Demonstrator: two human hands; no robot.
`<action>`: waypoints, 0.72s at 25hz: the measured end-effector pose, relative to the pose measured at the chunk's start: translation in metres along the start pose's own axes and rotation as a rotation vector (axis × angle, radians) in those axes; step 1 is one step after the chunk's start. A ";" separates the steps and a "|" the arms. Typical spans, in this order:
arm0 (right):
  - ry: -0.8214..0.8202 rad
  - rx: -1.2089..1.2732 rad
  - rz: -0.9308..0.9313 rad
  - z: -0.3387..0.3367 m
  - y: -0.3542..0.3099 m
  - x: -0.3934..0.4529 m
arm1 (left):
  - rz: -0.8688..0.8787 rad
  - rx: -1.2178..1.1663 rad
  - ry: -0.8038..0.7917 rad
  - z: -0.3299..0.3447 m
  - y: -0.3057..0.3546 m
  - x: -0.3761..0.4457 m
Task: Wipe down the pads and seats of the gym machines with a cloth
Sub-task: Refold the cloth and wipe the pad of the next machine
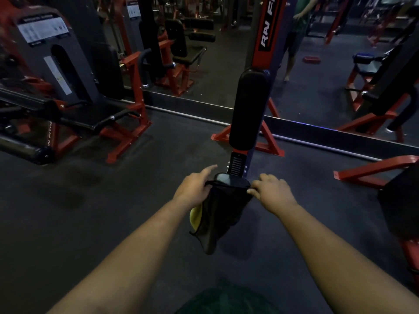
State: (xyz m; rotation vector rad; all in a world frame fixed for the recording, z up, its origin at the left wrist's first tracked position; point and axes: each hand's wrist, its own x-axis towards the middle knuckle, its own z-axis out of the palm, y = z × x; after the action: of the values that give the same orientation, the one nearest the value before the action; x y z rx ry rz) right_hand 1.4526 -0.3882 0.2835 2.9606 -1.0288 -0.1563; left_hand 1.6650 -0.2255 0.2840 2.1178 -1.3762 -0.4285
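Stretching across the near end of a small black padded seat (232, 180), a dark, limp cloth with a yellow inner side (215, 214) is held taut between both hands and hangs down below them toward the dark rubber floor (136, 200). The left hand (195, 189) grips the cloth's left top corner with its lower fingers curled, while the index finger is stretched out forward. The right hand (271, 191) pinches the right top corner, its fingers curled round the hem. The cloth is thus laid against the seat's front edge — a wipe of this seat is judged to be in hand rather than finished.

Just beyond the seat, the long upright black back pad (248, 109) of the same red-framed machine is not touched by the cloth. Whether it has been cleaned cannot be told. The black pads of the grey and red machine on the left (68, 91) stand well apart from the hands — these are judged possibly still to be wiped. No containers are seen in the head view.
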 end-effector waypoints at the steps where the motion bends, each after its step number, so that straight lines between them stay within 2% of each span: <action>1: 0.066 0.020 0.015 -0.006 0.001 0.001 | -0.023 0.039 0.005 -0.001 -0.003 -0.002; 4: 0.098 0.056 -0.022 -0.017 0.000 0.001 | -0.051 0.020 0.056 -0.006 -0.008 0.001; 7: 0.037 -0.088 -0.063 -0.022 0.001 -0.003 | -0.030 0.026 0.062 -0.010 -0.014 0.007; 9: 0.105 -0.122 -0.035 -0.026 0.001 -0.004 | -0.021 0.043 0.060 -0.011 -0.014 0.009; 14: 0.191 0.359 0.118 -0.040 -0.011 0.001 | -0.077 0.061 0.183 -0.021 -0.006 0.016; 16: 0.214 0.591 0.125 -0.044 -0.011 0.004 | -0.142 0.149 0.231 -0.027 -0.003 0.018; 18: 0.305 0.834 0.075 -0.051 -0.011 0.011 | -0.188 0.065 0.238 -0.029 -0.003 0.022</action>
State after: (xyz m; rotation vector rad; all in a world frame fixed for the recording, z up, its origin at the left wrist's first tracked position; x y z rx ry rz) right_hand 1.4726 -0.3877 0.3325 3.4202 -1.4120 0.9137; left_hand 1.6924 -0.2361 0.3053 2.2770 -1.0760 -0.1978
